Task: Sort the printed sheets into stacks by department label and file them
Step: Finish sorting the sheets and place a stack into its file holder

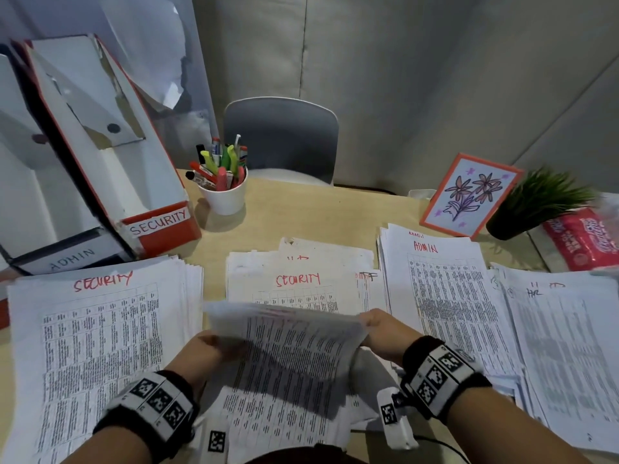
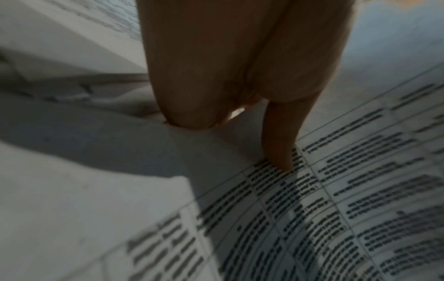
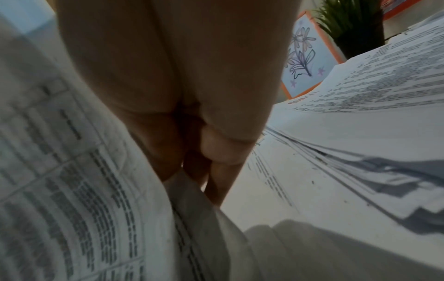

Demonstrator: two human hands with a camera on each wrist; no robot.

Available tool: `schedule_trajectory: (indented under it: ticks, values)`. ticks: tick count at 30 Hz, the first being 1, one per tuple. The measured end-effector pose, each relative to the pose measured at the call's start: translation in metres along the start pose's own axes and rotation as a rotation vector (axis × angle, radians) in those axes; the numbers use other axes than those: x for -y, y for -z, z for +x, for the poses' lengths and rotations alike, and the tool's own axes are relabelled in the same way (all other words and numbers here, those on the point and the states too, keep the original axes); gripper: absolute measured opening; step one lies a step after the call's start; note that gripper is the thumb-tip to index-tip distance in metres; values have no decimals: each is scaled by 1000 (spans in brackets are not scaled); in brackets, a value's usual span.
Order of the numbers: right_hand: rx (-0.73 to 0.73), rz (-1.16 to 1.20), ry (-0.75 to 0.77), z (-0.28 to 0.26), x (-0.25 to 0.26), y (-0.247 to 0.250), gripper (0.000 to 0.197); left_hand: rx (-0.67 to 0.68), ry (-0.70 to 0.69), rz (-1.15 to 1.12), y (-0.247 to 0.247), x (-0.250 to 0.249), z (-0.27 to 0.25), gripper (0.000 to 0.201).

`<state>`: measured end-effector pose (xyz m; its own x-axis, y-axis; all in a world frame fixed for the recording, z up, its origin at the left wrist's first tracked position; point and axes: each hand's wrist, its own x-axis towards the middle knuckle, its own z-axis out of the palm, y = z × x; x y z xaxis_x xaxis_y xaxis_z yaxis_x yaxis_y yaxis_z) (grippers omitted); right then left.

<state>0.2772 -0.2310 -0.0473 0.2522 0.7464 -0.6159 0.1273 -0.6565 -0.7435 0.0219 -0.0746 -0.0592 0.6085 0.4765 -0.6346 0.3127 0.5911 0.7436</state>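
A printed sheet (image 1: 288, 356) with a table of text is lifted and curved above the desk's near middle. My left hand (image 1: 209, 346) holds its left edge; in the left wrist view a finger (image 2: 281, 148) lies on the print and the thumb (image 2: 192, 106) meets the paper's edge. My right hand (image 1: 375, 329) pinches its right edge with curled fingers (image 3: 221, 155). Under it lies a mixed pile (image 1: 298, 286) topped SECURITY. A SECURITY stack (image 1: 100, 346) lies left, an ADMIN stack (image 1: 445, 296) and an HR stack (image 1: 562, 346) right. The SECURITY file box (image 1: 134, 182) and ADMIN file box (image 1: 67, 252) stand far left.
A white cup of markers (image 1: 224, 192) stands behind the piles on the wooden desk (image 1: 301, 222). At the back right are a framed flower drawing (image 1: 469, 195), a potted plant (image 1: 536, 202) and a red packet (image 1: 582, 239). A grey chair (image 1: 284, 139) faces me.
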Motion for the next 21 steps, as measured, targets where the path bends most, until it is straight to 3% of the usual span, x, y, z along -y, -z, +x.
schedule_trajectory:
  ticks: [2, 4, 6, 10, 13, 15, 21]
  values:
    - [69, -10, -2, -5, 3, -1, 23, 13, -26, 37, 7, 0, 4, 11]
    - [96, 57, -24, -8, 4, 0, 50, 32, -12, 44, 15, -2, 8, 7]
    - [17, 96, -38, -7, 1, 2, 58, 79, 0, 20, 28, 4, 16, 21]
    - [-297, 311, -109, 3, -11, 7, 38, 81, 67, -30, 32, 7, 20, 18]
    - [-391, 276, -141, 7, -18, 12, 23, 21, 74, 2, 36, 13, 29, 49]
    - [-412, 213, -164, 11, -23, 13, 19, 31, 72, 9, 33, 12, 29, 56]
    - [-430, 10, -173, 18, -21, 6, 9, -13, -18, 105, 26, 11, 22, 22]
